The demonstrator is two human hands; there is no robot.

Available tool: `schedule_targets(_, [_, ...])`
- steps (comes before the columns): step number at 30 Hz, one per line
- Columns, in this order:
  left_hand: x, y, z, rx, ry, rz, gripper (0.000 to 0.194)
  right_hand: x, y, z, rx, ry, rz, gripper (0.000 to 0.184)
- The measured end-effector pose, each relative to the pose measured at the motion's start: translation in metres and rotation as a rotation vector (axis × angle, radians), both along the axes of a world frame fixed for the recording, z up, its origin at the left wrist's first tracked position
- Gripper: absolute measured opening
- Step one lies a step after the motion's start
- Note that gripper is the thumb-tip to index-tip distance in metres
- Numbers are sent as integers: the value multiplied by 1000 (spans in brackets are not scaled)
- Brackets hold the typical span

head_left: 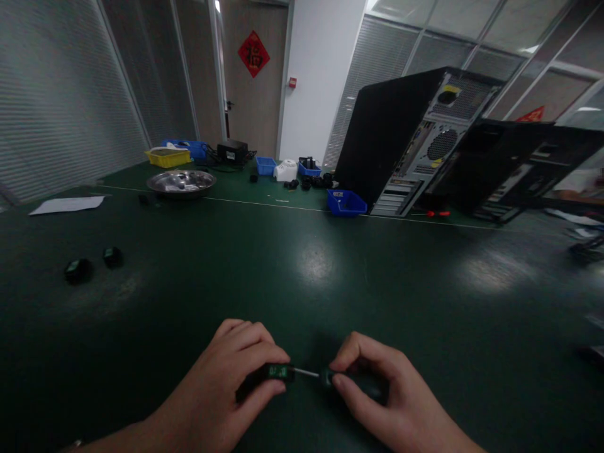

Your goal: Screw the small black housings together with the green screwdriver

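Observation:
My left hand (245,365) is closed around a small black device with a green digital display (277,372), its thumb and fingers pinching it from both sides. Between the hands runs a thin metal rod (306,373). One end of it meets the device; the other meets a small dark piece (326,377) pinched by the thumb and fingertips of my right hand (387,390). Whether rod and dark piece are one tool is unclear. Both hands are low over the green tabletop (283,283). Two similar small black devices, one nearer (78,270) and one farther (112,257), lie at the left.
A shiny metal bowl (182,182) and white paper (68,205) lie at the far left. Behind are a yellow tray (167,158), a blue bin (346,203) and a white plastic part (286,170). Tall black computer cases (387,126) stand back right, near a red-handled tool (438,214).

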State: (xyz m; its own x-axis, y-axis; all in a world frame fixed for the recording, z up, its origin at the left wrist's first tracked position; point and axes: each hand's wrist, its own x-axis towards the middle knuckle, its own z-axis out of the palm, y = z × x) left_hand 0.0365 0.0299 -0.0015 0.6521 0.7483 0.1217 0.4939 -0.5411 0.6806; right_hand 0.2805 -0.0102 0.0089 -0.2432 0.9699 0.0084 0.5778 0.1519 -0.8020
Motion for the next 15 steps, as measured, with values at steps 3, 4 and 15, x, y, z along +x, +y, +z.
schedule_targets(3, [-1,1,0,-15,1,-5,24,1,0,1,-25,7,7,4])
schedule_targets(4, [-1,1,0,-18,1,-2,23,2,0,1,-29,14,6,5])
schedule_targets(15, [3,-5,2,-15,-30,49,24,1,0,1,-32,41,11,4])
